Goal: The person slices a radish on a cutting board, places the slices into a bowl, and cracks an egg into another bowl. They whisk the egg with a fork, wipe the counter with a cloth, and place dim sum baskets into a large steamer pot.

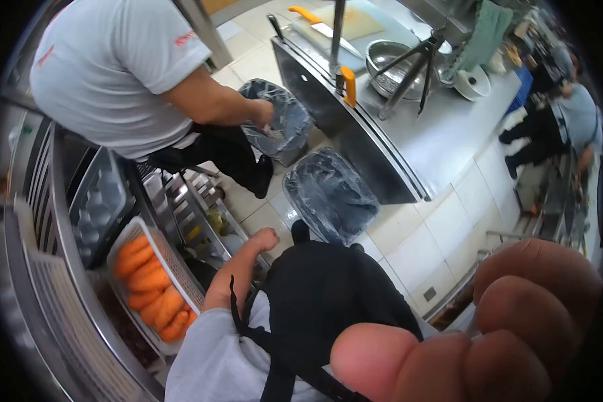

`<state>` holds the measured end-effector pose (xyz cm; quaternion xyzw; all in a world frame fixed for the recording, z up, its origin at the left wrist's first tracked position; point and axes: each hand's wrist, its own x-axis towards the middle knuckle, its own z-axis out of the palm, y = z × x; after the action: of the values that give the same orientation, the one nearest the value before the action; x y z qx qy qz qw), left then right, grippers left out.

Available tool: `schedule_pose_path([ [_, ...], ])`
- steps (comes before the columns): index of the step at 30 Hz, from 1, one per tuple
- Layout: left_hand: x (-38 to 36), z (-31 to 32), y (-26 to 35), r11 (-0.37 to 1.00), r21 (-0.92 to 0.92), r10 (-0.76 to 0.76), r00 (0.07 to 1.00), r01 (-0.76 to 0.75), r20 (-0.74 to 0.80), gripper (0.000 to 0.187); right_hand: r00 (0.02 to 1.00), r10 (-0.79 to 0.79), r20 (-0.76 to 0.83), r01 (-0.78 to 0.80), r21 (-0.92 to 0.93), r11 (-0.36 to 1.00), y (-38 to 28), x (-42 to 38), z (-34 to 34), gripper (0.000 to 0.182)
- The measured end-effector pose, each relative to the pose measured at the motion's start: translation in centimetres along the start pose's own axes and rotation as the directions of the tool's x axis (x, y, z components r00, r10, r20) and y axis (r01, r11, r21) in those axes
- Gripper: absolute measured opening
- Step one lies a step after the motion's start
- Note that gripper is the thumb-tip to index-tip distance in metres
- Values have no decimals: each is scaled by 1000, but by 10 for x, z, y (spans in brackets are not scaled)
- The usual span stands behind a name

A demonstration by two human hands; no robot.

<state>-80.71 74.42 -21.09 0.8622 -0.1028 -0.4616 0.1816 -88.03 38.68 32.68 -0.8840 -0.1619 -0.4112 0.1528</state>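
My right hand (pixel 479 335) looms very large at the lower right, close to the camera. Its fingers are curled and pressed together, and I see nothing in them. My left hand (pixel 266 239) is a small loose fist at the end of my bare forearm, with no object visible in it. It is nearest to the dark apron (pixel 328 288) on my body and a metal rack (pixel 197 211). Beyond it stands a bin lined with a clear bag (pixel 331 194). Left of my forearm, a white basket (pixel 175 258) holds several orange carrots (pixel 144 275).
A co-worker in a grey shirt (pixel 120 74) reaches into a second lined bin (pixel 278 120). The steel counter (pixel 442 147) bears a metal bowl (pixel 398 70), an orange-handled knife (pixel 325 30) and a board (pixel 348 20). Another person (pixel 576 110) stands far right.
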Motion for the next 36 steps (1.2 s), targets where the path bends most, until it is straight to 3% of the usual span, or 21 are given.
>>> schedule_pose_path([
  [5, 17, -56, -26, 996, 87, -3, 1000, 5, -19, 43, 996, 73, -43, -77, -99, 992, -30, 10, 9, 39],
  [8, 31, -67, -44, 1000, 26, -4, 997, 7, -83, 42, 995, 53, -88, -62, -101, 993, -41, 21, 18, 39],
  [9, 40, -67, -52, 990, 130, 53, 998, -48, -33, 42, 995, 23, -100, -33, -97, 995, -51, 27, 18, 39],
  [10, 43, -68, -44, 969, 222, 108, 994, -109, 15, 41, 998, 0, 57, 0, -3, 1000, -40, 23, 11, 38],
  [11, 47, -66, -34, 975, 191, 119, 993, -112, -27, 41, 976, -45, 214, 26, 90, 996, -24, 19, 4, 37],
  [13, 31, -79, -13, 996, 85, 11, 1000, -10, -15, 41, 822, -40, 568, -34, 120, 992, -12, 17, 14, 35],
  [14, 26, -75, -7, 994, 107, 39, 999, -34, -36, 40, 751, 30, 660, -187, 169, 968, -10, 14, 36, 31],
  [17, 22, -77, -3, 949, 291, 120, 993, -117, 9, 38, 550, 54, 833, -541, 306, 784, 8, -28, 142, 27],
  [19, 39, -74, -15, 964, 227, 114, 988, -136, 107, 40, 316, 135, 939, -763, 166, 625, 25, -80, 223, 26],
  [21, 64, -80, -37, 941, 242, 187, 961, -235, 204, 42, 199, 317, 927, -804, -31, 594, 39, -151, 299, 25],
  [23, 81, -104, -62, 938, 210, 223, 943, -278, 248, 44, 161, 377, 912, -757, -131, 640, 54, -252, 357, 26],
  [24, 89, -126, -74, 933, 212, 237, 939, -292, 248, 44, 49, 346, 937, -754, -193, 627, 55, -293, 373, 27],
  [28, 135, -197, -139, 959, 189, 172, 962, -212, 210, 46, 36, 406, 913, -743, -247, 622, 59, -252, 403, 27],
  [30, 154, -237, -172, 997, 9, -71, 997, 71, -14, 46, 33, 429, 903, -752, -260, 605, 51, -247, 414, 27],
  [32, 158, -280, -193, 960, -248, -157, 984, 132, -85, 44, 34, 465, 884, -762, -279, 585, 54, -241, 410, 27],
  [33, 160, -295, -199, 964, -240, -140, 987, 117, -81, 44, 41, 486, 873, -769, -283, 573, 57, -234, 413, 27],
  [35, 174, -322, -210, 737, -567, -430, 903, 367, 25, 40, 56, 537, 842, -797, -286, 532, 59, -230, 419, 28],
  [36, 183, -336, -212, 757, -544, -416, 909, 363, 29, 40, 56, 564, 824, -814, -289, 503, 56, -232, 418, 28],
])
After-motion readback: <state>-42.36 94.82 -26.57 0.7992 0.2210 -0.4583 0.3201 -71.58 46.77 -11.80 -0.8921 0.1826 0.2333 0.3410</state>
